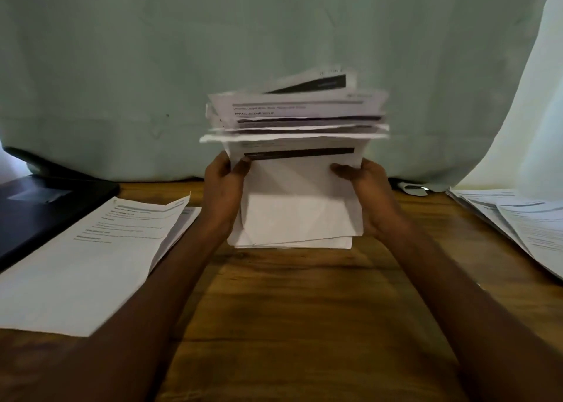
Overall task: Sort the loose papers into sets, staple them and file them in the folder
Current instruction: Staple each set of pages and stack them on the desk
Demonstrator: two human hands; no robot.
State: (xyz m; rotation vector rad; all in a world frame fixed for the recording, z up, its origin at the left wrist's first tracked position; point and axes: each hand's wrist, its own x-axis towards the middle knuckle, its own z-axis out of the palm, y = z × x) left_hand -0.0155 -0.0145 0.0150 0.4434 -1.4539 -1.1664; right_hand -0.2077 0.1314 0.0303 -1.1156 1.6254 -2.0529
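A thick stack of printed papers stands on its lower edge on the wooden table, its upper sheets fanned out unevenly. My left hand grips the stack's left side, thumb on the front sheet. My right hand grips its right side the same way. One set of papers lies flat at the left. Another spread of sheets lies at the right edge. A dark folder sits at the far left, partly under the left papers.
A pale green cloth hangs behind the table, and a white curtain hangs at the right. A dark stapler-like object rests on the folder's back edge. Bare wood shows in front of the stack between my forearms.
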